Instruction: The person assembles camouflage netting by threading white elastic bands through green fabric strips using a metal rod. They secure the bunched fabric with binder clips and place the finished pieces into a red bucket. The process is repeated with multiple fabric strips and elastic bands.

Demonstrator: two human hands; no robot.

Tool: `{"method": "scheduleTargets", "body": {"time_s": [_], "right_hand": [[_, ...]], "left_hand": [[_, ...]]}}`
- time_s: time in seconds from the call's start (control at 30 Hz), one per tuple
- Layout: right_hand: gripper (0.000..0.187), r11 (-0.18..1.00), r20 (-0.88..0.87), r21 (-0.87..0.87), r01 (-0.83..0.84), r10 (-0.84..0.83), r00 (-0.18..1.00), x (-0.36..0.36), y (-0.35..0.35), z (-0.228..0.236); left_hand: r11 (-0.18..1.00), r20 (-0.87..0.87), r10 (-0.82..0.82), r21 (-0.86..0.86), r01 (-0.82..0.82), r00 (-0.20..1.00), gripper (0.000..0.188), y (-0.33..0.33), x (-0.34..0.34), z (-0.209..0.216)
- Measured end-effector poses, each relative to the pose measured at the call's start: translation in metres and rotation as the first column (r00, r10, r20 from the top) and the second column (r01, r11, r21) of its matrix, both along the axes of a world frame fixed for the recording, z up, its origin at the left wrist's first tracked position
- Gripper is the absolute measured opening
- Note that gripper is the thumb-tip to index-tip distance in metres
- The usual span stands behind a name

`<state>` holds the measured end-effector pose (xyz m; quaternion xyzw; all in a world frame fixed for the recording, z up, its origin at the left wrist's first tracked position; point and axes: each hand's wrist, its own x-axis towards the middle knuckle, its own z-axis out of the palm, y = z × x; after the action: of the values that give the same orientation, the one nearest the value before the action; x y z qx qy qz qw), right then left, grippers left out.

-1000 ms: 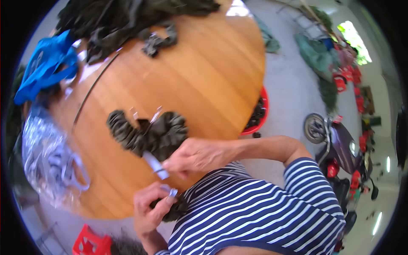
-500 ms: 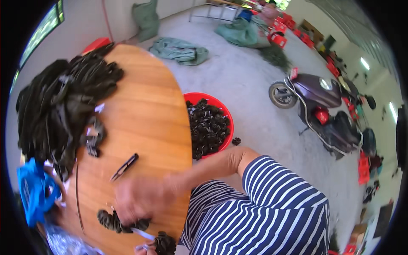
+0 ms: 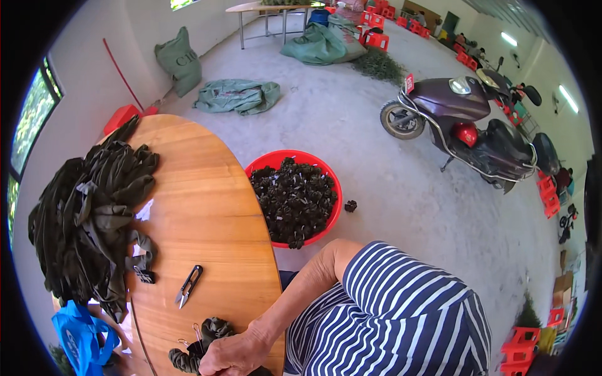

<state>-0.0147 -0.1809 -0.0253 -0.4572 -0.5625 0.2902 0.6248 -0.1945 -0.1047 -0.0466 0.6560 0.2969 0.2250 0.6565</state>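
Observation:
At the table's near edge my right hand is closed over a strip of dark gathered fabric. What look like the wire handles of a black binder clip stick up from the fabric beside my fingers. The fingertips and the lower part of the fabric are partly hidden or cut off by the frame. My left hand is outside the picture. Thread snips with black handles lie on the wooden table just beyond my right hand, blades toward me. A large heap of dark cloth strips covers the table's left side.
Right of the table, a red basin on the floor holds many dark scrunched pieces with white tags; one loose piece lies beside it. A blue bag hangs at the table's left. Green sacks and a parked scooter stand farther off.
My right hand has moved down and slightly right, and its blur is gone. My left fingers, seen at the lower edge before, have left the picture. The whole view has shifted.

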Motion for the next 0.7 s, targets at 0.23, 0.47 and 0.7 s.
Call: {"method": "scheduleTargets", "body": {"time_s": [0.23, 0.47, 0.7], "right_hand": [[0.018, 0.990, -0.102, -0.013, -0.138, 0.136, 0.985, 0.010, 0.002, -0.016], [0.028, 0.895, -0.168, -0.350, -0.278, 0.232, 0.958, 0.015, -0.005, 0.005], [0.017, 0.922, -0.203, -0.272, -0.275, 0.224, 0.953, 0.017, 0.000, -0.006]], "left_hand": [[0.916, 0.222, 0.289, 0.219, -0.336, 0.931, 0.019, 0.000, 0.021, -0.024], [0.994, 0.310, -0.109, 0.049, 0.099, 0.944, 0.008, 0.005, 0.029, 0.010], [0.969, 0.376, -0.220, -0.020, 0.245, 0.900, 0.009, 0.009, 0.029, 0.008]]}}
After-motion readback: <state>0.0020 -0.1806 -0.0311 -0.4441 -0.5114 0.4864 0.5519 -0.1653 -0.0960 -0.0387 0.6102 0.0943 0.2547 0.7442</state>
